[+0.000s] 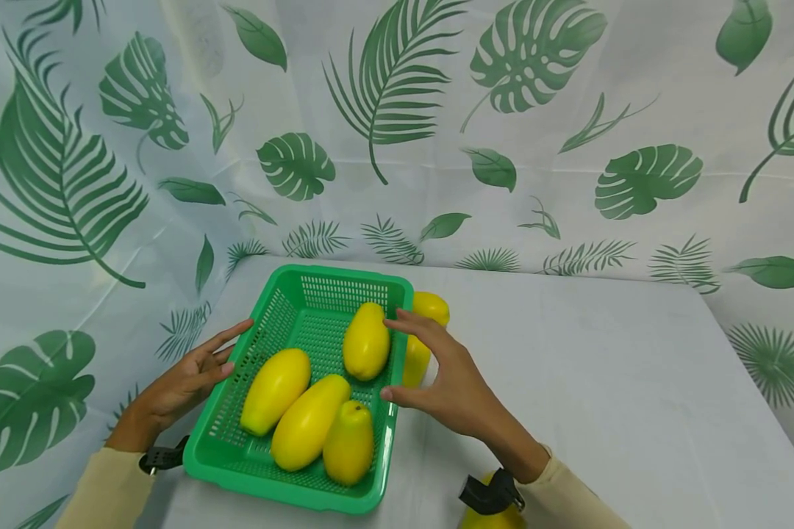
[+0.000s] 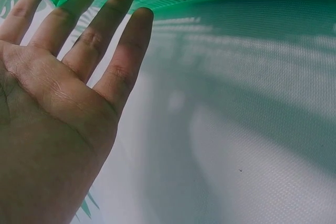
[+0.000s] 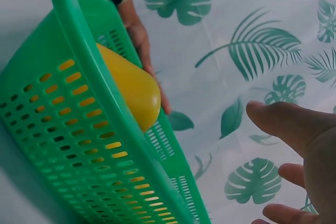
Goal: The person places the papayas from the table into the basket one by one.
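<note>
A green plastic basket (image 1: 278, 495) with slotted sides stands at the left of the table, holding several yellow papayas (image 1: 276, 391). One papaya (image 1: 367, 342) lies apart from the others, near the basket's right wall. Along the left side, my left hand (image 1: 181, 382) has its fingers extended, fingertips right at the basket's rim and wall. My right hand (image 1: 453, 375) arches over the right rim, thumb and fingers spread wide, with nothing held between them. In the right wrist view, the thumb (image 3: 278, 119) is apart from the basket wall (image 3: 79, 114).
Two more papayas, one farther back (image 1: 431, 307) and one nearer (image 1: 415, 361), lie outside against the basket's right side. Another yellow fruit (image 1: 492, 520) shows partly beneath my right wrist. A white cloth covers the table (image 1: 609, 397); leaf-printed sheets (image 1: 397, 198) hang behind and beside it.
</note>
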### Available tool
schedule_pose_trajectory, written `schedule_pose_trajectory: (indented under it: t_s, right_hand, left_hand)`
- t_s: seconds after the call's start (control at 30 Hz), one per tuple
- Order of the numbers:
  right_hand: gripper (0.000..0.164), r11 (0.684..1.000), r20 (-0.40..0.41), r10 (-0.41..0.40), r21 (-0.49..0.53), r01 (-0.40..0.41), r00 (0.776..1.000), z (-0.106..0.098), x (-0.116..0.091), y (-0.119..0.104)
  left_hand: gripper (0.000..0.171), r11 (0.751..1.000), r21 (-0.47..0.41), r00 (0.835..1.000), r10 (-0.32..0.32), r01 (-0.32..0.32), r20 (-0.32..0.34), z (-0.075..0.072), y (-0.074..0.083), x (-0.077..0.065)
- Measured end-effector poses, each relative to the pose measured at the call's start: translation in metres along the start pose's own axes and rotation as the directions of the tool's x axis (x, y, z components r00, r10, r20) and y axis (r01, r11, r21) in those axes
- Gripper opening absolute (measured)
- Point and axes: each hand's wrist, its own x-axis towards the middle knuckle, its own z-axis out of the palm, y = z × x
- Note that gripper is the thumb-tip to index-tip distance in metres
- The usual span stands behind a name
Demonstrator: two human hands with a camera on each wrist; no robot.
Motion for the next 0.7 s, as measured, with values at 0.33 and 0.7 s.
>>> schedule_pose_trajectory:
  t_s: [0.33,0.7]
  right_hand:
    - [0.086,0.999,0.033,-0.010,-0.036,0.011,0.999,-0.004,-0.013,0.007]
    - [0.089,0.999,0.067,0.028,-0.021,-0.026,0.997,-0.012,-0.031,0.017]
  left_hand:
    - [0.069,1.000,-0.010,1.000,0.004,-0.004,-0.002,0.001,0.002,0.000]
    - [0.069,1.000,-0.009,1.000,0.002,-0.002,-0.007,0.003,0.004,-0.001]
